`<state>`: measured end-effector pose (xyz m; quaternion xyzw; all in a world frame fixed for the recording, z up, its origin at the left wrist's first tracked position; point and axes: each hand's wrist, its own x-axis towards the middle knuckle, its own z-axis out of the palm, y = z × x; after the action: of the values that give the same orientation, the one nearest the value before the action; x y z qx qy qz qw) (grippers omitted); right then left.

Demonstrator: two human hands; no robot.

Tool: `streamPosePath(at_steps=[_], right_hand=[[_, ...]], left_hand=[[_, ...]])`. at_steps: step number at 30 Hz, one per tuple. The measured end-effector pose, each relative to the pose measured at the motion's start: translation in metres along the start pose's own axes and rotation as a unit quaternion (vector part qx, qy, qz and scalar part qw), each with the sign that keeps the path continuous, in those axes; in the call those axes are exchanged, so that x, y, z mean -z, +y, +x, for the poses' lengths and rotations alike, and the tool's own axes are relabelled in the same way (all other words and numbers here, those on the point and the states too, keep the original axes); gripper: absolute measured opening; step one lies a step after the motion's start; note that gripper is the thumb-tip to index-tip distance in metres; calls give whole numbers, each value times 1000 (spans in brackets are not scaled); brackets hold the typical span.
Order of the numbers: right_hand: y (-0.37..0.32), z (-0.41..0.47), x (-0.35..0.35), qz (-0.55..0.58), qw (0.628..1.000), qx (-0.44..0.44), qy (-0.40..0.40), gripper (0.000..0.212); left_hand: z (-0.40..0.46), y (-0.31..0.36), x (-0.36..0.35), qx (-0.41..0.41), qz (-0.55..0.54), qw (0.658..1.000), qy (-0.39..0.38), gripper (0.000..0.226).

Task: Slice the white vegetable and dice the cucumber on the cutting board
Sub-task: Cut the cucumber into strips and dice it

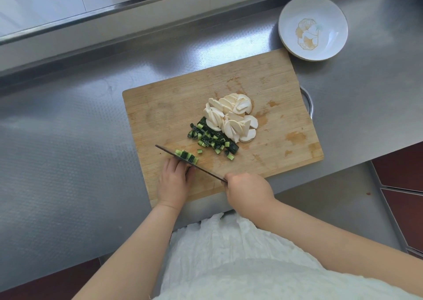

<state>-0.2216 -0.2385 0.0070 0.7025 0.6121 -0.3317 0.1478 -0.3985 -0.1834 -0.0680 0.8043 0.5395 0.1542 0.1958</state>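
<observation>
a knife point(191, 164) was gripped at its handle by the right hand point(248, 191), its blade set across a cucumber strip point(186, 156) near the cutting board's point(164, 107) front edge. the strip was held by the curled fingers of the left hand point(175, 180). diced cucumber point(210, 139) lay mid-board, touching the white vegetable slices point(231, 118). a white bowl point(313, 27) stood on the steel counter point(68, 139) beyond the board's far right corner.

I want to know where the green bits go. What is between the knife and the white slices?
In the head view, loose cucumber dice and an uncut dark cucumber piece lie on the board between the knife and the white slices.
</observation>
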Motion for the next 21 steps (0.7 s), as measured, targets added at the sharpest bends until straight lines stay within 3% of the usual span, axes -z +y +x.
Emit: streamPosePath(at_steps=[9, 15, 21], right_hand=[[1, 0, -1, 2, 1000, -4, 13, 17], [-1, 8, -5, 20, 999, -33, -24, 18], [3, 19, -3, 111, 991, -58, -50, 21]], left_hand=[[3, 5, 4, 19, -8, 1000, -24, 16], [5, 4, 3, 11, -23, 1000, -14, 13], [-4, -1, -1, 9, -21, 1000, 0, 22]])
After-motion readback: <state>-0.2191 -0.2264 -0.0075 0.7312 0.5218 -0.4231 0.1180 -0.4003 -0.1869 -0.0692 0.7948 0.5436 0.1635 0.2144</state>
